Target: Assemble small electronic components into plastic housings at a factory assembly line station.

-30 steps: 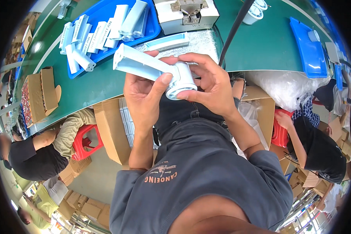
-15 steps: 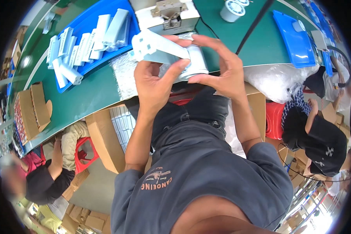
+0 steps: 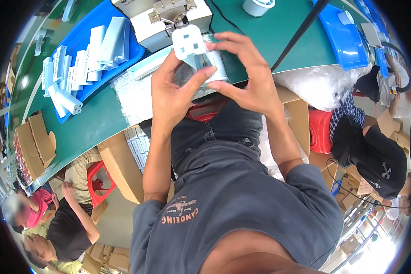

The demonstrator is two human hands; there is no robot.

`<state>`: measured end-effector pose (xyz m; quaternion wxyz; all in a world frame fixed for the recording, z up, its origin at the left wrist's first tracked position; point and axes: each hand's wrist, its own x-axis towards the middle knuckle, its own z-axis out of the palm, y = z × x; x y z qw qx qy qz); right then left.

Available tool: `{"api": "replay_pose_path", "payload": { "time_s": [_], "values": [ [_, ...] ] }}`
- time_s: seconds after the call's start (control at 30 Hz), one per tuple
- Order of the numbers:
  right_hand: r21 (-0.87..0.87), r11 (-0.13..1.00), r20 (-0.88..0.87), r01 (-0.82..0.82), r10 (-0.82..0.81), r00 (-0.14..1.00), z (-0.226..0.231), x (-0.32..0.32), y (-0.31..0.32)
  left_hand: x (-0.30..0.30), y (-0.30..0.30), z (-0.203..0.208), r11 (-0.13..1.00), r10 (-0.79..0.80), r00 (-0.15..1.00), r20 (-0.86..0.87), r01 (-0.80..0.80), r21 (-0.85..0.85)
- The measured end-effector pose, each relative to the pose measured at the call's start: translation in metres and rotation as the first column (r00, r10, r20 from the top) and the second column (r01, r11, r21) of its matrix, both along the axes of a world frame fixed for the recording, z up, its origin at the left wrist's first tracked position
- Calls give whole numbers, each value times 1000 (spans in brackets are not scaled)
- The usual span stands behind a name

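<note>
My left hand [image 3: 176, 93] is closed on a white plastic bar [image 3: 190, 43], thumb in front and fingers behind. The bar is tilted so that its rounded end face with several square holes points up. Close beside it, my right hand [image 3: 251, 75] curves around a white cylinder [image 3: 218, 66], with the thumb at its near end and the fingers at its far end. The bar overlaps the cylinder's left side, so I cannot tell whether they touch. Another pale bar [image 3: 146, 64] lies behind my left hand, next to clear plastic wrap [image 3: 128, 98].
A blue tray [image 3: 134, 50] of several wrapped white bars stands left. Behind my hands is a white machine with a metal clamp [image 3: 169, 18]. A white spool [image 3: 259, 6], another blue tray [image 3: 340, 43] and a dark slanting rod [image 3: 299, 34] are right. Co-workers sit at both sides.
Both hands have shifted slightly left in the picture with the bar and cylinder. The bar has turned so its holed end faces up more squarely. The surrounding table has shifted left too.
</note>
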<state>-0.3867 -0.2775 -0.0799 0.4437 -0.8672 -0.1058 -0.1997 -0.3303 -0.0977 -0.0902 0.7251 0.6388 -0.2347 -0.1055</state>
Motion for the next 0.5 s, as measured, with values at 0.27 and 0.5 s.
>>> {"api": "replay_pose_path", "payload": {
  "time_s": [0.27,0.5],
  "values": [
    [248,960,147,-128,93,985,17,23,0,0,-3,-6,992,31,992,125,-45,116],
    [235,966,87,-109,91,992,17,17,-10,-3,-2,-8,982,-30,979,201,-9,191]
  ]
}}
